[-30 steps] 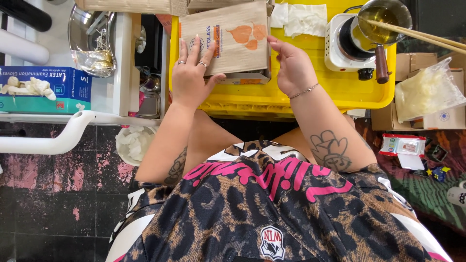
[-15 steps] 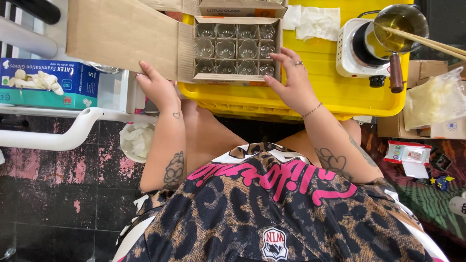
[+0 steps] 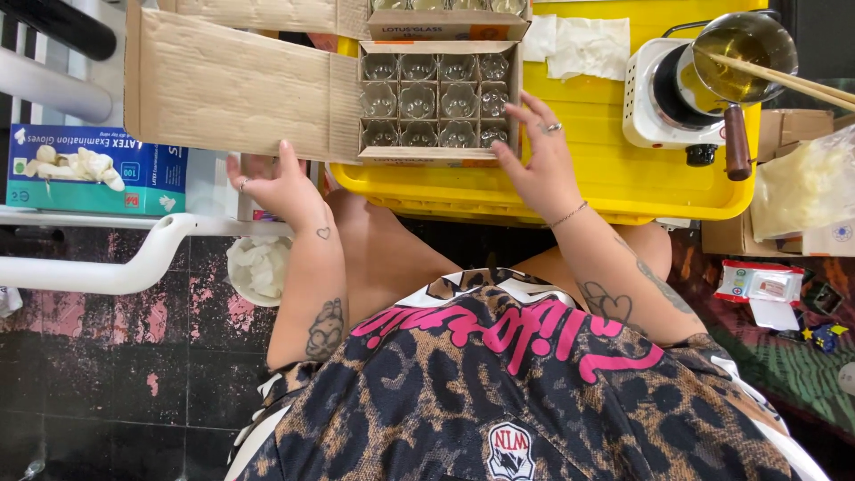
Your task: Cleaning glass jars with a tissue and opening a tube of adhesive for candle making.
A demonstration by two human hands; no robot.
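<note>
The left hand (image 3: 280,183) grips the near edge of the cardboard box's (image 3: 436,98) opened flap (image 3: 236,89). The box of small glass jars (image 3: 419,100) sits at the yellow tray's (image 3: 614,169) near-left corner. The right hand (image 3: 534,165) lies open against its right side.

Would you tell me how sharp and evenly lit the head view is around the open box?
Head view: evenly lit and sharp on the cardboard box; both hands crisp, left hand and right hand; bright glints on the small glasses; edges curve slightly.
</note>
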